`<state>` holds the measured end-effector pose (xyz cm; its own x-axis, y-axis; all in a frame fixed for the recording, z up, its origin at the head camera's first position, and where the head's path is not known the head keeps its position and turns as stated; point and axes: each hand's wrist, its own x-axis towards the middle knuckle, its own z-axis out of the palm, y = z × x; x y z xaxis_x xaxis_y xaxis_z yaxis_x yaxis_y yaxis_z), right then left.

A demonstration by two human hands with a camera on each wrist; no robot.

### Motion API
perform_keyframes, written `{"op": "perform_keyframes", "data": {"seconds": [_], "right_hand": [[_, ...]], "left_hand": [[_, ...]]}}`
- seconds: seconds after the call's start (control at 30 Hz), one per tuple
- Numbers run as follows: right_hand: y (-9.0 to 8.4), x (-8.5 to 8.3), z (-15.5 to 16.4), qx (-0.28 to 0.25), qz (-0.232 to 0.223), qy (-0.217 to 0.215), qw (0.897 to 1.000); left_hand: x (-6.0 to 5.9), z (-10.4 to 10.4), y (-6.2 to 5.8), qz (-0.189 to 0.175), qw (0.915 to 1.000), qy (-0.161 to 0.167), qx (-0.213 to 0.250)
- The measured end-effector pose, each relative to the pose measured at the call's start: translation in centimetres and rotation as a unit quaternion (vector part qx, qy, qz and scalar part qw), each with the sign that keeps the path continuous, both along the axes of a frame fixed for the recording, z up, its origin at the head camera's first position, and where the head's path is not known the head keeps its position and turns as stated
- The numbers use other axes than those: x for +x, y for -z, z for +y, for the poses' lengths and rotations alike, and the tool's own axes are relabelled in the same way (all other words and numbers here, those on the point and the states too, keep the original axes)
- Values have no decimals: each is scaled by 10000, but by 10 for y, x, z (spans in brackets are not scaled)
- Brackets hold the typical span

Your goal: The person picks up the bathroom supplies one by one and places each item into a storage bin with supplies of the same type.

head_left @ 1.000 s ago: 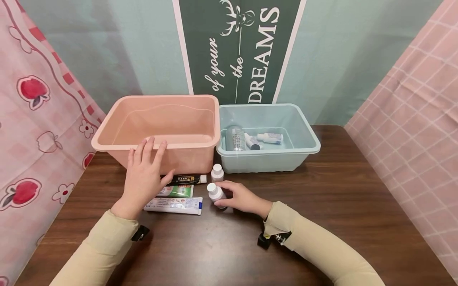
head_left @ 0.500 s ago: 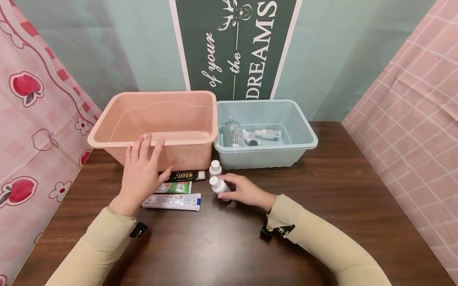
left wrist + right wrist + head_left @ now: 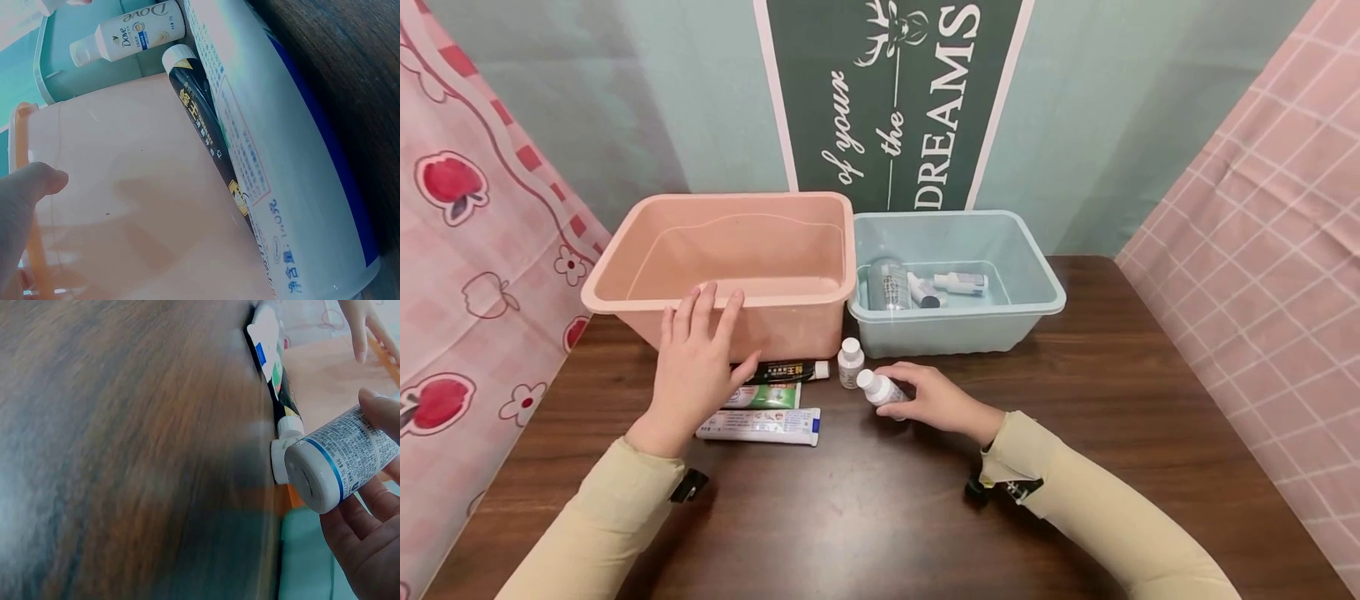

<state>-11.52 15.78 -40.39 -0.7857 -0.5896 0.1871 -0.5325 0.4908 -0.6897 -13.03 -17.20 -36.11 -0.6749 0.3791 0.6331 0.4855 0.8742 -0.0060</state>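
Note:
My right hand (image 3: 942, 402) pinches a small white bottle (image 3: 876, 386) between thumb and fingers, its cap tilted to the left. In the right wrist view that bottle's white base and blue band (image 3: 340, 472) show, raised off the wood. A second white bottle, labelled Dove (image 3: 140, 32), stands upright just left of it, before the bins. My left hand (image 3: 694, 367) rests on the front rim of the peach bin (image 3: 797, 321), fingers extended over it. Below that hand lie a black toothpaste tube (image 3: 786, 371), a green one (image 3: 775, 395) and a white one (image 3: 767, 425).
The light blue bin (image 3: 955, 329) stands against the peach bin's right side. It holds a clear bottle (image 3: 889, 286) and small white bottles (image 3: 961, 283). A dark wood table (image 3: 865, 517) extends in front and to the right; patterned cloths (image 3: 1240, 208) hang around it.
The right hand has carried its small bottle to the right and slightly up, away from the standing bottle, which now shows more. The left hand keeps its place on the bin rim.

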Motion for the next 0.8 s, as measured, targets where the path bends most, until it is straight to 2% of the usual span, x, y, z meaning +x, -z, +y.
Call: {"op": "perform_keyframes", "data": {"seconds": [0.23, 0.57, 0.8], "right_hand": [[-1, 2, 8, 5, 356, -63, 9993], [-2, 5, 20, 143, 131, 99, 9998], [-6, 7, 27, 229, 227, 183, 9993]], "left_hand": [[-1, -1, 0, 17, 10000, 12, 13], [-1, -1, 1, -3, 10000, -3, 30], [0, -1, 1, -13, 10000, -9, 23]]}}
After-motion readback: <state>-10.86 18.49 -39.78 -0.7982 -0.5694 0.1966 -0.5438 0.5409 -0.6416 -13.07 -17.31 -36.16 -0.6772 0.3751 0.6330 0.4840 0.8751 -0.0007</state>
